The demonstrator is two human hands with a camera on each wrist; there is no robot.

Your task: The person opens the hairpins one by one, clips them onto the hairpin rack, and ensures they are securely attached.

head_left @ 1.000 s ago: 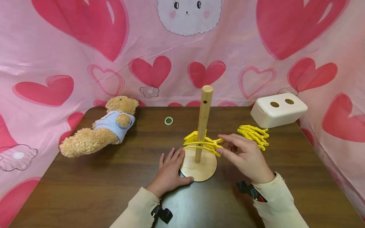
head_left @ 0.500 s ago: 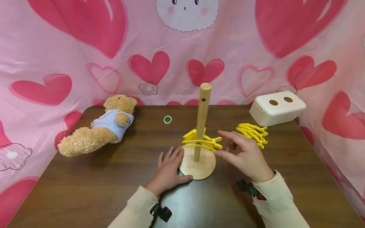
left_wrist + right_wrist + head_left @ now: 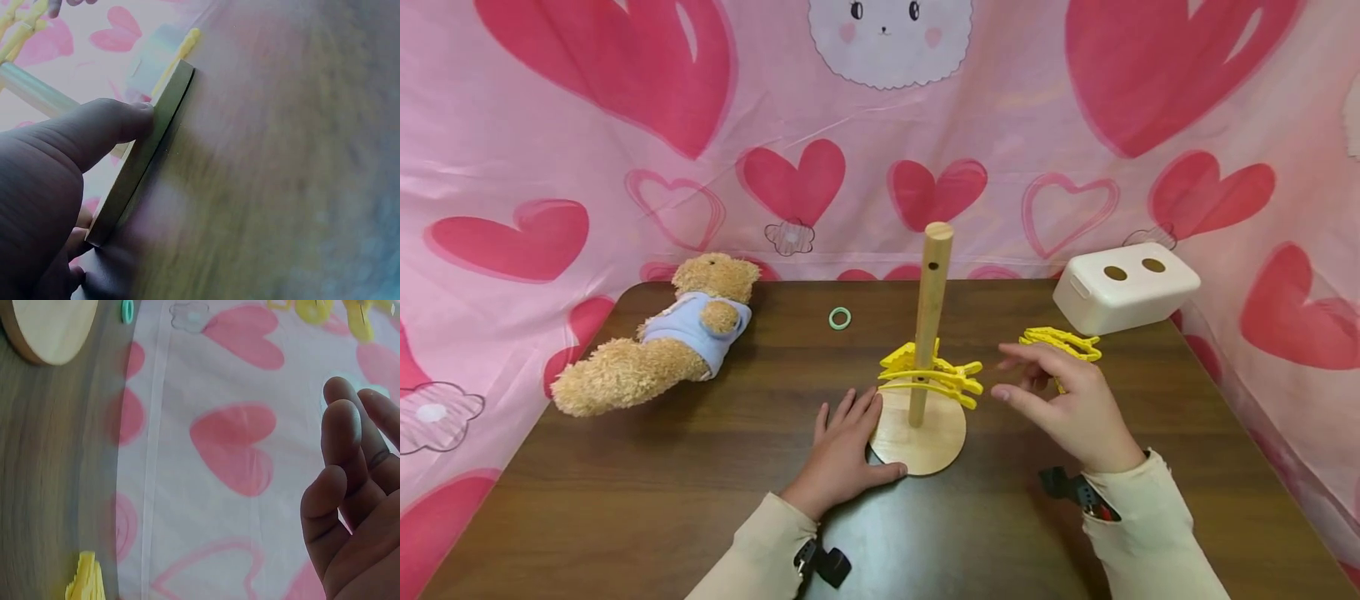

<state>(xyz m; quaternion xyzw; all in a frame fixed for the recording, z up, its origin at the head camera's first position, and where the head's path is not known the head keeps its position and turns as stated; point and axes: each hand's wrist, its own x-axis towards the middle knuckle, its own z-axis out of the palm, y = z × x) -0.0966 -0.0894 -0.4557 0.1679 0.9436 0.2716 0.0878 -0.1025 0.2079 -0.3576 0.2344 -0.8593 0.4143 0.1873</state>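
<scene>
A wooden stand (image 3: pixel 932 300), an upright post on a round base, has several yellow plastic clips (image 3: pixel 951 382) fixed about its lower part. My left hand (image 3: pixel 842 462) rests at the base's left edge, its fingers straight and spread. In the left wrist view, the thumb presses the rim of the base (image 3: pixel 144 159). To the right of the stand, my right hand (image 3: pixel 1063 404) hovers with thumb and forefinger apart, holding nothing and clear of the clips. Behind it lies a pile of yellow clips (image 3: pixel 1060 340), partly hidden by the hand.
A white box (image 3: pixel 1127 287) with two round holes sits at the back right. The green ring (image 3: pixel 839 318) lies behind the stand. At the left a teddy bear (image 3: pixel 696 329) in a blue top lies on the brown table (image 3: pixel 737 454). A pink heart-printed cloth (image 3: pixel 865 117) hangs behind.
My right hand has let go of a clip on the stand and drawn away to the right, towards the pile. The clip stays on the post. My left hand keeps its place.
</scene>
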